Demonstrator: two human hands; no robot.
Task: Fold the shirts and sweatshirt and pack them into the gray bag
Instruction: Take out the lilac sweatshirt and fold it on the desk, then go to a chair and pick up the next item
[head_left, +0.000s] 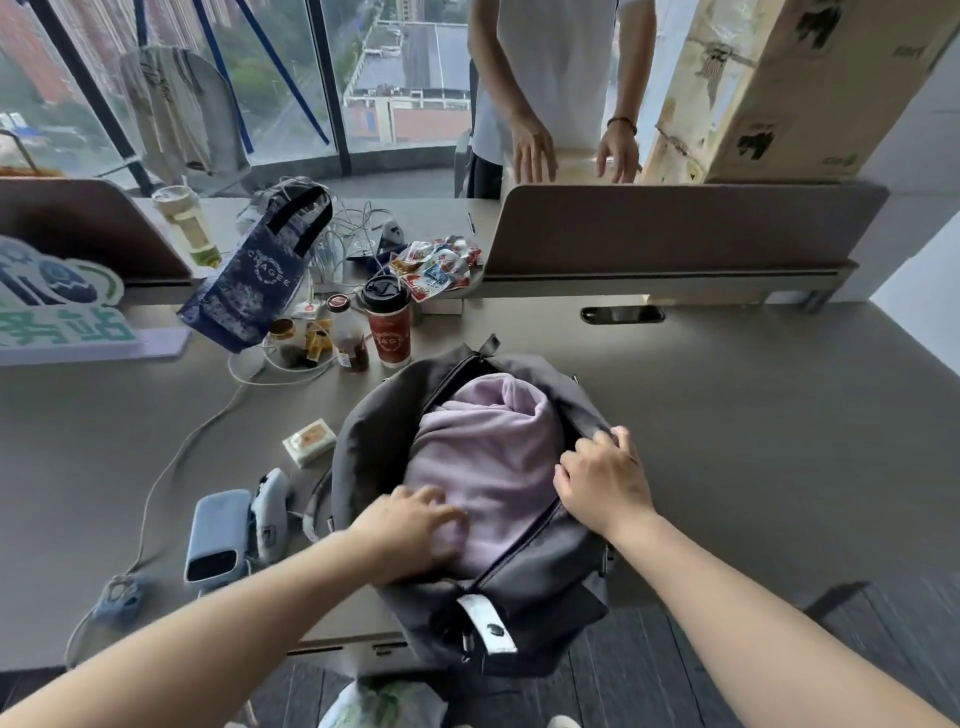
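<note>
two bare forearms reached in from the near edge toward the gray bag (530, 587), which sat unzipped at the front lip of the desk (753, 441), its near end hanging a little past the edge. left hand (410, 530) lay flat-fingered, fingers spread, pressing down on the lilac sweatshirt (488, 457) where it met the bag's left wall. right hand (602, 483) had its fingers curled over the bag's right rim by the zipper, gripping the fabric. the sweatshirt filled the opening — a bulky roll bulging above the zipper line, running from the near end to the far end; any shirts beneath it were hidden.

just left of the bag lay a pale blue power bank (215, 540) and a white controller (271, 512) side by side, with a small wrapped packet (310, 440) a little farther back. beyond the bag stood a red paper cup (389, 325) with a black lid, a dark jar (349, 335) beside it, and a blue patterned tote (254, 270) leaning among white cables. snack wrappers (441, 267) were piled behind the cup. past the desk divider (675, 234) stood another person — both hands (532, 150) resting on a pale box.
</note>
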